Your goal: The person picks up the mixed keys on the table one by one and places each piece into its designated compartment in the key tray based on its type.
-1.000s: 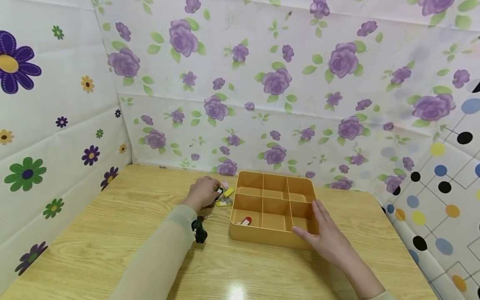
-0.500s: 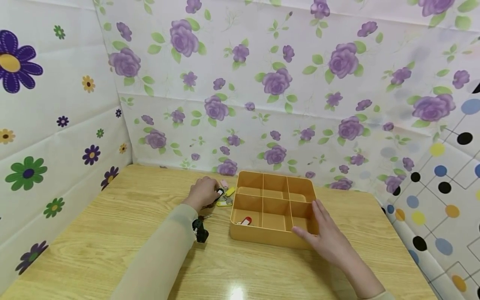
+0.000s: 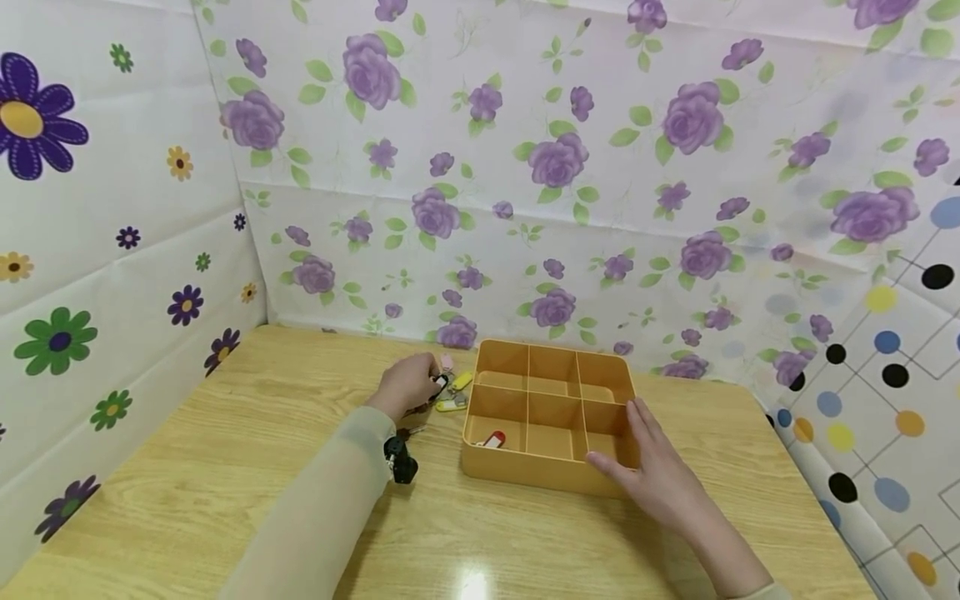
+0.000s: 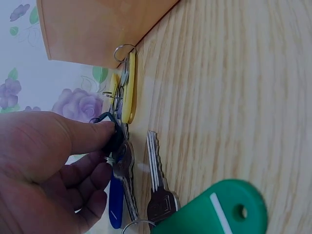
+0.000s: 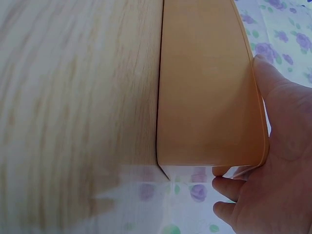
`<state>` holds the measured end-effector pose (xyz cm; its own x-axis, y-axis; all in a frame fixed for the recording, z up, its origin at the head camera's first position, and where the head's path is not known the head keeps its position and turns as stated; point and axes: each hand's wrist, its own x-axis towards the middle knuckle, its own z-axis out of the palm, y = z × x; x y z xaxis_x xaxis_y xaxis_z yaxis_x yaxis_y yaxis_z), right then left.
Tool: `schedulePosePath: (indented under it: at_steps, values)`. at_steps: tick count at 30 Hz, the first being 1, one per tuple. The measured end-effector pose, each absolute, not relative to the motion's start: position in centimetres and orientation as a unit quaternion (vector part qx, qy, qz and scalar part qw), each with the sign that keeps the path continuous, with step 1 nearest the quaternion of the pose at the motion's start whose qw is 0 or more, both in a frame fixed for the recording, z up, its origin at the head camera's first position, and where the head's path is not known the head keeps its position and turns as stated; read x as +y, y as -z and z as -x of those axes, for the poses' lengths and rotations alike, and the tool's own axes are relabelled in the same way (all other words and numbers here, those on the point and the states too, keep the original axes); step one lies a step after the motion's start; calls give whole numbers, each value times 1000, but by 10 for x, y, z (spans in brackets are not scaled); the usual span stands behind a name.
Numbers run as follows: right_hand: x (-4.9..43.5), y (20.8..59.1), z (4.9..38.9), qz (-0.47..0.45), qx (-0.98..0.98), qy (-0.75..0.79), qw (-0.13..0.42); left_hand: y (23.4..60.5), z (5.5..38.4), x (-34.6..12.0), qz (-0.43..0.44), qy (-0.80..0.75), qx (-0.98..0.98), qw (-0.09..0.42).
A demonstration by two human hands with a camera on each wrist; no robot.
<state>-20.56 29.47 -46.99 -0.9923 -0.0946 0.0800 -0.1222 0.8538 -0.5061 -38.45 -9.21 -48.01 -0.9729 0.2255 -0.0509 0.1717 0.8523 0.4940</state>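
My left hand (image 3: 407,385) pinches a key tag (image 4: 115,139), dark with a white label, between thumb and fingers, just above the table. Around it lie keys with yellow (image 4: 129,90), blue (image 4: 116,200) and pink (image 3: 447,362) tags. Nearer the left wrist camera is a green key tag (image 4: 219,209) beside a key (image 4: 155,165). My right hand (image 3: 663,475) holds the front right corner of an orange divided box (image 3: 540,473), thumb on the front rim and fingers along the right side. A red key tag (image 3: 494,439) sits in the box's front left compartment.
The wooden table (image 3: 225,467) carries the box, whose back is close to the flowered cloth (image 3: 525,217). Patterned cloths (image 3: 135,283) also stand at left and right. A small black device (image 3: 401,461) hangs at my left wrist.
The head view has shifted slightly. My left hand stays at the keys with the dark tag, and my right hand stays on the box corner.
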Motion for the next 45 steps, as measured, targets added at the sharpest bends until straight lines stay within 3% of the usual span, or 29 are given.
schedulePosePath:
  at_steps: [27, 45]
  values:
    - [295, 468, 206, -61, -961, -268, 28, 479, 373, -108, -45, -352, 935, -12]
    - [295, 470, 206, -60, -963, -262, 29, 467, 365, -100, -62, -412, 906, -74]
